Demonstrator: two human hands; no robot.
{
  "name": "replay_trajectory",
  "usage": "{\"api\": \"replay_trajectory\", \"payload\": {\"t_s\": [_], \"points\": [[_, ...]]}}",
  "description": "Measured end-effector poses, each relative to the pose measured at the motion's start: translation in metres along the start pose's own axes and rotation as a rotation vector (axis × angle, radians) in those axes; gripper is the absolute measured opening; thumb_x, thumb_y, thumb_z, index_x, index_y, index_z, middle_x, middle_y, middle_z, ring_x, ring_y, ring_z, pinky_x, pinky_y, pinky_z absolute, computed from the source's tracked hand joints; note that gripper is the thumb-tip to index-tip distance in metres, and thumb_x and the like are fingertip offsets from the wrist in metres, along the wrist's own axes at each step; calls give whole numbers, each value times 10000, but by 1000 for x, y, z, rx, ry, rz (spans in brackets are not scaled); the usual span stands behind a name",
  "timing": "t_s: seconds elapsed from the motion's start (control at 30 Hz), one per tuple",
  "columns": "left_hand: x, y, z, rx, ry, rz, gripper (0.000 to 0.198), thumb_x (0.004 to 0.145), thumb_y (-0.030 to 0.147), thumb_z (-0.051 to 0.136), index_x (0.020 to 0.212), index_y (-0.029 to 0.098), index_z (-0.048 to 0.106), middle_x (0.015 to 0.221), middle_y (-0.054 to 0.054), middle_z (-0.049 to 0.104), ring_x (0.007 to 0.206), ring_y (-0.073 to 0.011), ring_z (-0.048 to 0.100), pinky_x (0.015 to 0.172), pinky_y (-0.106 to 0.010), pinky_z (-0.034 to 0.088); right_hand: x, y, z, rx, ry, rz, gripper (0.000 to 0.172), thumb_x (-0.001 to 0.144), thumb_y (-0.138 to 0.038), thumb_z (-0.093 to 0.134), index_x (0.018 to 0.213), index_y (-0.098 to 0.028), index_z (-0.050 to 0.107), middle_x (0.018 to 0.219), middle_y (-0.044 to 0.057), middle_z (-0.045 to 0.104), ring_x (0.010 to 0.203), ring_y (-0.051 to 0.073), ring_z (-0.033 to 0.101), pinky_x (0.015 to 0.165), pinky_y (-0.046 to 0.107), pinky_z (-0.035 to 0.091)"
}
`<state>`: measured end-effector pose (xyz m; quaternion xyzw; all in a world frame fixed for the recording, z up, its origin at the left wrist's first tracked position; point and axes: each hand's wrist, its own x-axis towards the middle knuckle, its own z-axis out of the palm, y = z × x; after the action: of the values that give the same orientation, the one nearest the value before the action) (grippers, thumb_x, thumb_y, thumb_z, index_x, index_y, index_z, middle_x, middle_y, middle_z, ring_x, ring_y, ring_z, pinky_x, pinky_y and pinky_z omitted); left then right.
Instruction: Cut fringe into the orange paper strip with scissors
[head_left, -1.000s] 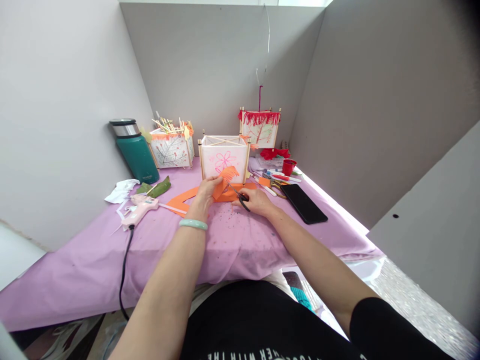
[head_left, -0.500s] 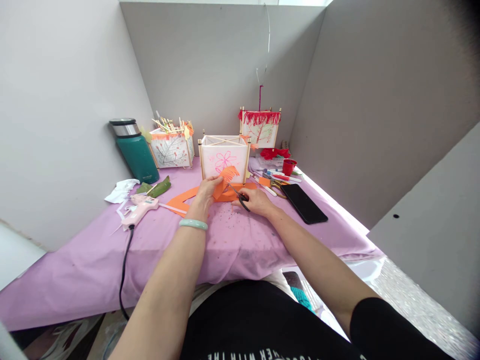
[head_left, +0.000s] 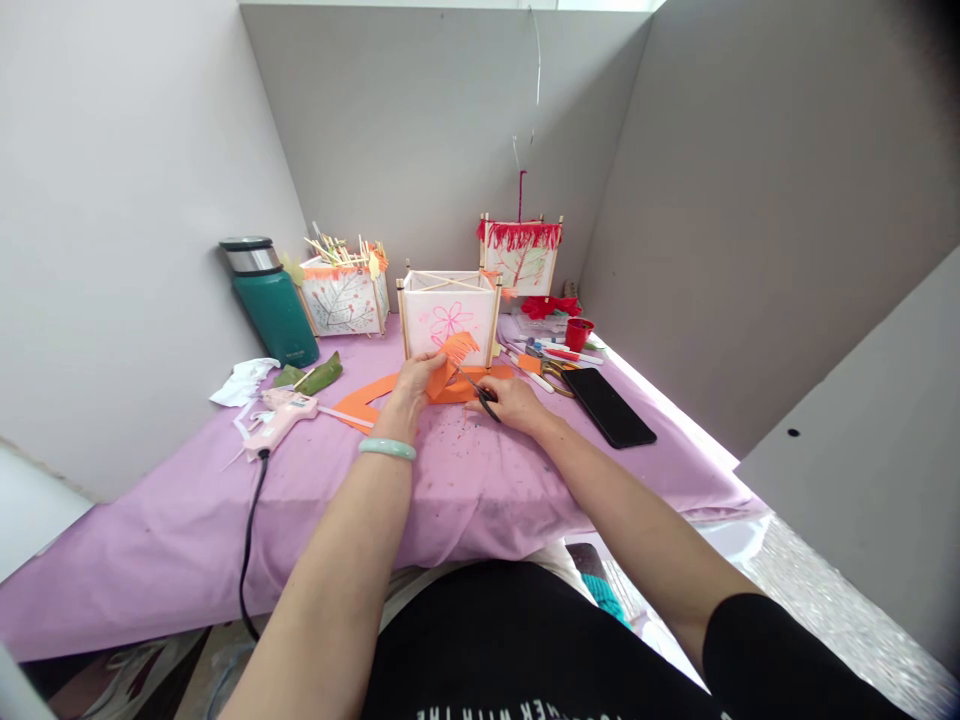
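My left hand [head_left: 411, 385] pinches a strip of orange paper [head_left: 452, 352] whose upper edge is cut into a fringe. My right hand [head_left: 511, 400] grips small black scissors [head_left: 478, 390], their blades at the paper's lower edge. Both hands rest on a purple tablecloth [head_left: 450, 480], just in front of a white paper lantern [head_left: 448, 315] with a pink flower drawn on it. More orange paper [head_left: 360, 400] lies flat under my left hand.
A pink glue gun [head_left: 277, 418] with a black cord lies at left, near a green thermos [head_left: 270, 300] and a lantern box [head_left: 343, 295] full of sticks. A black phone [head_left: 607, 405], pens, a red cup [head_left: 577, 332] and a red-fringed lantern [head_left: 521, 255] sit at right.
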<state>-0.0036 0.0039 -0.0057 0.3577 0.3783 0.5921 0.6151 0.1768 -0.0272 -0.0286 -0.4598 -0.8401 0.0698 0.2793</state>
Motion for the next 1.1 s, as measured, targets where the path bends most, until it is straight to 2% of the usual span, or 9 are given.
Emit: {"api": "replay_trajectory", "payload": {"t_s": [0.27,1.1], "points": [[3,-1,-1,-24,-10,-1,27,734,80,576,744,91,598,626,-61,633,600,-157,627,634,-308,531,1,2,2,-22,3,23,426,761,-600,555,875,-198,642,769,45,667,709,168,583,602,241,325],[-2,0,1,0,-25,-34,41,723,66,580,741,94,604,598,-47,622,603,-163,629,657,-323,529,1,1,1,-26,16,28,412,771,-587,551,870,-196,635,762,45,665,695,169,582,596,245,322]]}}
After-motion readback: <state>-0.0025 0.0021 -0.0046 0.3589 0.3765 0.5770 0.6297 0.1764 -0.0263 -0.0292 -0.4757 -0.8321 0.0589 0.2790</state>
